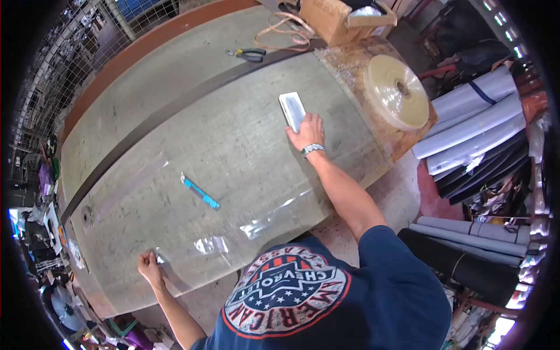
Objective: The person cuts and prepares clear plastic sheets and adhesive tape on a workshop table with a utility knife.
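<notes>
Table (245, 146): grey-green top, long, set at a slant; far edge bordered by a reddish-brown band (116, 73). Dark strip (169, 111) laid lengthwise, from the left end towards the far right corner. Glossy reflections along the near edge.

Room: broad stretch of tabletop between the two hands, interrupted only by the blue cutter; further stretch between dark strip and far edge, with pliers (249, 55) at its right part. Right end bounded by a wooden board (382, 140) bearing a large clear roll (388, 87); cardboard box (329, 23) and looped cable (274, 38) at the far right corner.

Block, flat, rectangular, white-edged, grey-faced (293, 108): on the right half of the table, inward from the right end, at the fingers of the right hand.

Right hand (306, 134): metal watch (312, 149) at the wrist; partly open, thumb and fingers about the block's near end.

Left hand (150, 267): at the near edge, towards the left corner, well apart from the block; fingers curled nearly closed; cannot tell whether anything thin is pinched.

Blue cutter (200, 192): mid-table, between the hands, touched by neither.
</notes>
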### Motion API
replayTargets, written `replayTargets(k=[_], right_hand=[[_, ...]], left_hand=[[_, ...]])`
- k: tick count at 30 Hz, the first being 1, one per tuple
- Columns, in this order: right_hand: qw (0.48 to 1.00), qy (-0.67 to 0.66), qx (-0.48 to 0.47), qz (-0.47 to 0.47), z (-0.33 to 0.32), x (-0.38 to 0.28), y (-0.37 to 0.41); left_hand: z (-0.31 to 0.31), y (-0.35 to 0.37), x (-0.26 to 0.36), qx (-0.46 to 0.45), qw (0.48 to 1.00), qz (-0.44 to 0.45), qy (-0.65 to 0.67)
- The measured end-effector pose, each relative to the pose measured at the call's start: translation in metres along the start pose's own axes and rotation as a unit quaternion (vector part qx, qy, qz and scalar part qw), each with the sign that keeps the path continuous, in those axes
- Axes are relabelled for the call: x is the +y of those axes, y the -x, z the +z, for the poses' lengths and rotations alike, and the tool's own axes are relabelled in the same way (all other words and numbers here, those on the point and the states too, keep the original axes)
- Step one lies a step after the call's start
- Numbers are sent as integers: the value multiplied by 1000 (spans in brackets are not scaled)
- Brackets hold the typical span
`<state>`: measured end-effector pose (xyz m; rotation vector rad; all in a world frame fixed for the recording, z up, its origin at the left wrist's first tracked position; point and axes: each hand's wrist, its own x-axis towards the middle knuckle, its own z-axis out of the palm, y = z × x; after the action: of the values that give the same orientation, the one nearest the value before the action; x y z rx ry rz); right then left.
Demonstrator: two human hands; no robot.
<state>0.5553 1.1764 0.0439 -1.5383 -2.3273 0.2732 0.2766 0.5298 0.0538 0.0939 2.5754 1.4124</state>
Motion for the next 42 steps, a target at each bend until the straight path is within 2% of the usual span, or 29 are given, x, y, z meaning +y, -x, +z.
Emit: replayTargets(k=[1, 2, 4, 5, 6, 7, 8, 9, 10, 11, 13, 16, 19, 20, 21, 22, 23, 24, 26, 29, 30, 31, 32, 33, 38, 42], right_hand=[[1000, -5, 14, -15, -3, 9, -17], [1000, -15, -27, -5, -18, 17, -44], [994, 36, 85, -66, -2, 65, -100], [996, 21, 65, -66, -14, 79, -124], [988, 13, 93, -120, -38, 70, -140], [991, 99, -7, -94, -64, 65, -153], [992, 47, 41, -106, -48, 80, -165], [993, 47, 14, -106, -34, 98, -182], [992, 97, -60, -50, -34, 96, -188], [986, 44, 19, -158, -17, 115, -194], [988, 56, -17, -140, 11, 148, -208], [988, 109, -29, -103, -2, 127, -182], [974, 149, 54, -159, -15, 110, -133], [969, 143, 37, -198, -29, 104, -111], [963, 125, 30, -239, -51, 78, -78], [948, 35, 47, -311, -49, 77, -54], [942, 6, 12, -337, -67, 40, -13], [933, -32, -35, -356, -71, 9, 23], [885, -114, -112, -437, -63, -57, 76], [822, -159, -169, -521, -31, -154, 128], [802, -150, -179, -550, -26, -178, 146], [807, -137, -200, -539, -19, -189, 163], [809, -126, -216, -533, -4, -199, 178], [809, -115, -231, -528, 12, -205, 187], [860, 61, -118, -492, 42, -156, 150], [876, 50, -133, -460, 56, -131, 75]], left_hand=[[-4, 3, -3, 3, 1000, -9, 18], [0, 2, -5, 8, 999, -21, 36], [8, -2, -5, 8, 998, 4, 57], [3, 2, -8, 11, 998, 10, 58], [2, 0, 10, -5, 998, -43, 40], [5, 2, 22, 18, 999, -39, -16], [5, 6, 49, 16, 996, -78, -40], [7, 3, 52, 30, 996, -77, -22], [8, -3, 51, 35, 995, -85, 26], [3, -9, 45, 16, 997, -67, 19], [1, -14, 44, 21, 997, -61, -32], [1, -12, 40, 37, 995, -49, -73], [-4, -13, 15, 83, 983, 23, -162], [-4, -12, 9, 100, 975, 56, -191], [-6, -10, 13, 102, 972, 34, -207], [-7, -6, 22, 103, 969, 10, -223], [-6, 1, 27, 104, 966, -15, -238], [-2, 8, 26, 138, 952, 3, -275], [7, 15, 32, 206, 913, 50, -349], [38, 30, 67, 257, 886, 155, -355], [50, 38, 74, 210, 893, 208, -340], [62, 46, 82, 166, 895, 258, -324], [77, 60, 90, 119, 903, 269, -313], [91, 72, 95, 74, 909, 279, -302], [108, 103, 58, 76, 916, 190, -345], [108, 101, 54, 84, 929, 170, -317]])
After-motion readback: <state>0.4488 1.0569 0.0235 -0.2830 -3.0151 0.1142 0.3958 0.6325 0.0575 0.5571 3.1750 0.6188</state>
